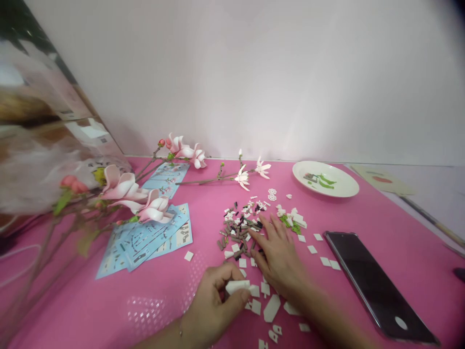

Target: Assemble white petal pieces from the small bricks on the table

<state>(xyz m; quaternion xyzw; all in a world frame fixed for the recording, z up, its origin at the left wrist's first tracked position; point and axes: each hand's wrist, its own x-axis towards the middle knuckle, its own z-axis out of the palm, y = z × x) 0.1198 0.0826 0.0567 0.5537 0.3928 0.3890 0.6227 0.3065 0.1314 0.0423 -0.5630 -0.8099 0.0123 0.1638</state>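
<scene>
My left hand (212, 305) pinches a white plastic building piece (237, 287) between thumb and fingers, low in the view. My right hand (278, 257) lies palm down with its fingers spread, its fingertips on the edge of a loose pile of brown, white and black building pieces (240, 232). Scattered white pieces (271, 308) lie under and around both hands. A small cluster of white and green pieces (292, 219) sits just beyond my right fingertips.
A pink mat (90, 300) covers the table. On it lie a black smartphone (378, 286), a white plate (348, 186) holding green pieces, blue instruction sheets (145, 242), and pink-and-white brick-built flower stems (123, 186). A plastic bag (36, 160) stands at the left, before a white wall.
</scene>
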